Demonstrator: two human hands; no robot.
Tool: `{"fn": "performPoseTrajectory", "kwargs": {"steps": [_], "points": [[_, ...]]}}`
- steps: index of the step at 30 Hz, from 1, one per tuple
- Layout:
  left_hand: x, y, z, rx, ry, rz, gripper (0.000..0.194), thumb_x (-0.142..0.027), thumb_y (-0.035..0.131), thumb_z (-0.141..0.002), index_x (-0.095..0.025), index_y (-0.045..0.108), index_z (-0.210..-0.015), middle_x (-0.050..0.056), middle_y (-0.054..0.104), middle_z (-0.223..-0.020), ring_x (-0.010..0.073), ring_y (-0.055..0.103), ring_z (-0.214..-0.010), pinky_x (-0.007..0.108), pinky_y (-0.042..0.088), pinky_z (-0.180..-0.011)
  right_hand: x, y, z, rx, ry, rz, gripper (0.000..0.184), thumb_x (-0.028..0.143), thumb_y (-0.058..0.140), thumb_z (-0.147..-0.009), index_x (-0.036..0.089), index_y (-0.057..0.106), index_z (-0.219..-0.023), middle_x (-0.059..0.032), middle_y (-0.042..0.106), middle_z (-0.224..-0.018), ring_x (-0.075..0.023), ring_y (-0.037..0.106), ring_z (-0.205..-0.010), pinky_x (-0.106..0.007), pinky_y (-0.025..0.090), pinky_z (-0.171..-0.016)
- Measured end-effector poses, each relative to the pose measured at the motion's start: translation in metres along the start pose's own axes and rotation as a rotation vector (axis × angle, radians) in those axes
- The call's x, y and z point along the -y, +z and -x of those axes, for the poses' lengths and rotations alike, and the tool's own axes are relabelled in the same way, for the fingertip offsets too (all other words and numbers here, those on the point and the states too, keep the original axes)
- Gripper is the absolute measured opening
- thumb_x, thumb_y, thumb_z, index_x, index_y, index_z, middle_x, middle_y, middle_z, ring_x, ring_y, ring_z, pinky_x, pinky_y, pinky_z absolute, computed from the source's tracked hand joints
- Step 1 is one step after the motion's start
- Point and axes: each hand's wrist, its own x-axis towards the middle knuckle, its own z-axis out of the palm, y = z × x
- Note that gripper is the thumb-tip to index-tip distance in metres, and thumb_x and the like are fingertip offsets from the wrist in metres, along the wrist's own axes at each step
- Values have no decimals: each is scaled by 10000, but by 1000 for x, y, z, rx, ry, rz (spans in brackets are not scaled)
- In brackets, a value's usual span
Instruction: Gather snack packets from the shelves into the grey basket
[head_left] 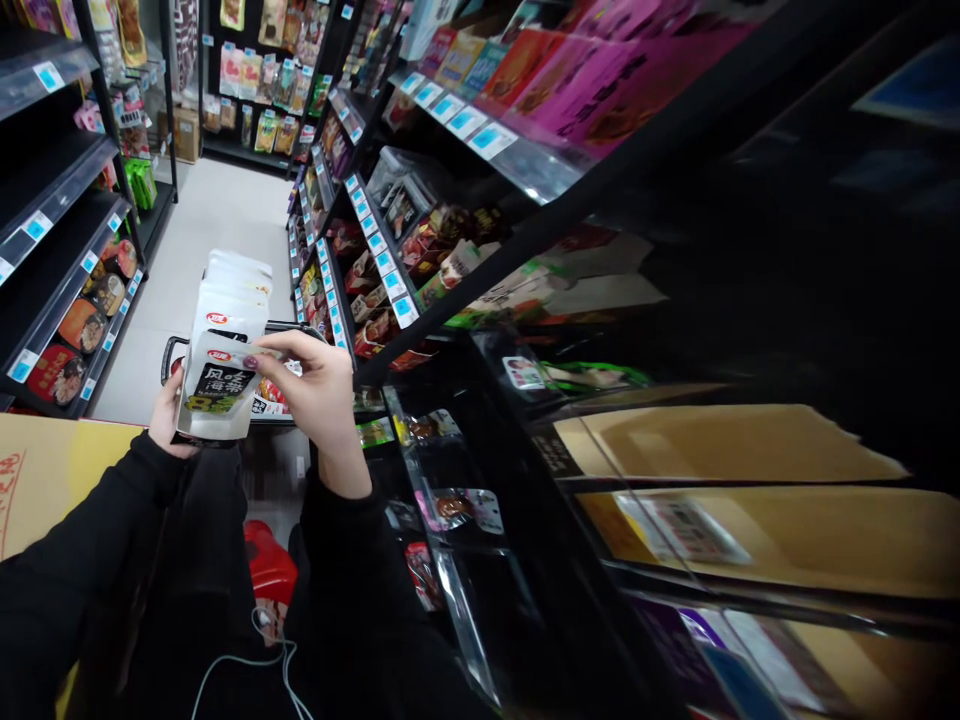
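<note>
Several white snack pouches stand one behind another in a row in front of me. The front pouch has a red oval logo, a black label with white characters and a green picture at the bottom. My left hand is closed around the lower left side of the row, its fingers partly hidden behind the packs. My right hand pinches the upper right corner of the front pouch between thumb and fingers. A dark container with a black handle and colourful packs shows just behind and below them.
Shelves with price tags line the right side, holding many packs. On the left stands another shelf with round tubs. A cardboard box is at lower left, a red object low between my arms. A white cable hangs there.
</note>
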Motion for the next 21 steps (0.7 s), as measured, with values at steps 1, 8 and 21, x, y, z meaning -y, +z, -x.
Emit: {"fn": "performPoseTrajectory", "kwargs": {"steps": [1, 8, 21], "points": [[0, -1, 0, 3, -6, 3, 513, -453, 441, -859, -169, 543, -1275, 105, 707, -1042, 333, 616, -1051, 514, 460, -930, -2, 1, 1, 19, 34, -36, 58, 253, 658, -780, 213, 695, -798, 15, 694, -790, -115, 620, -710, -274, 495, -689], [4, -5, -4, 7, 84, 27, 447, -352, 451, -873, -133, 568, -1246, 103, 703, -1070, 278, 629, -1045, 438, 436, -986, -19, 3, 14, -28, 80, -92, 88, 278, 673, -759, 207, 675, -811, 0, 664, -804, -129, 611, -764, -275, 505, -706], [5, -9, -6, -48, 8, 45, 433, -415, 467, -853, -154, 616, -1166, 101, 707, -1052, 311, 568, -1146, 477, 415, -1011, -17, 11, -10, -319, 141, -274, 225, 407, 628, -765, 190, 580, -801, -8, 606, -759, -137, 581, -739, -273, 497, -692]]}}
